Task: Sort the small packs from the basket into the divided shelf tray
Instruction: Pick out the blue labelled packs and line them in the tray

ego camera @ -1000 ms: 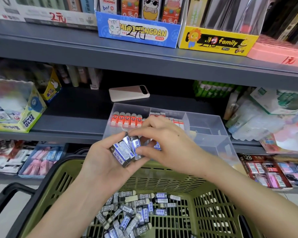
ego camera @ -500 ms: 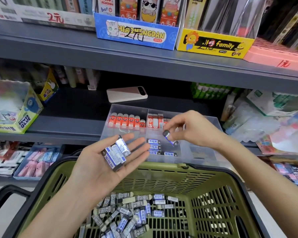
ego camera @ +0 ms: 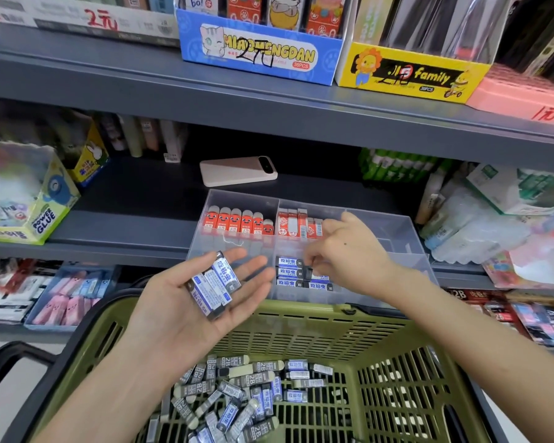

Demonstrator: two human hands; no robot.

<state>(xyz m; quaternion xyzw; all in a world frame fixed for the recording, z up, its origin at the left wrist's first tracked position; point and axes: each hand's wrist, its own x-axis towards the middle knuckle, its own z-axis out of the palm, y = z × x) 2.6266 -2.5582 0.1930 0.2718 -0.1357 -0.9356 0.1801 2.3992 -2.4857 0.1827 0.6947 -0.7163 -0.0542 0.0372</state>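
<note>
My left hand [ego camera: 186,302] lies palm up over the green basket [ego camera: 317,318], fingers straight, carrying a few blue-and-white eraser packs [ego camera: 213,284]. My right hand [ego camera: 346,254] reaches into the clear divided tray [ego camera: 394,231] on the shelf and pinches one blue pack [ego camera: 307,270] at the front middle compartment, beside a row of blue packs [ego camera: 304,278] lying there. Red packs [ego camera: 237,223] stand in the back left compartment, and more red-and-white packs [ego camera: 296,223] in the back middle one. Several loose grey and blue packs [ego camera: 237,394] cover the basket floor.
A pink phone [ego camera: 239,171] lies on the shelf behind the tray. A glue display box [ego camera: 29,199] stands at the left and bagged goods [ego camera: 493,225] at the right. Blue and yellow display boxes [ego camera: 259,49] sit on the upper shelf.
My right hand took one pack from the stack in my left palm, carried it right and down into the tray's front middle compartment. My left hand opened flat.
</note>
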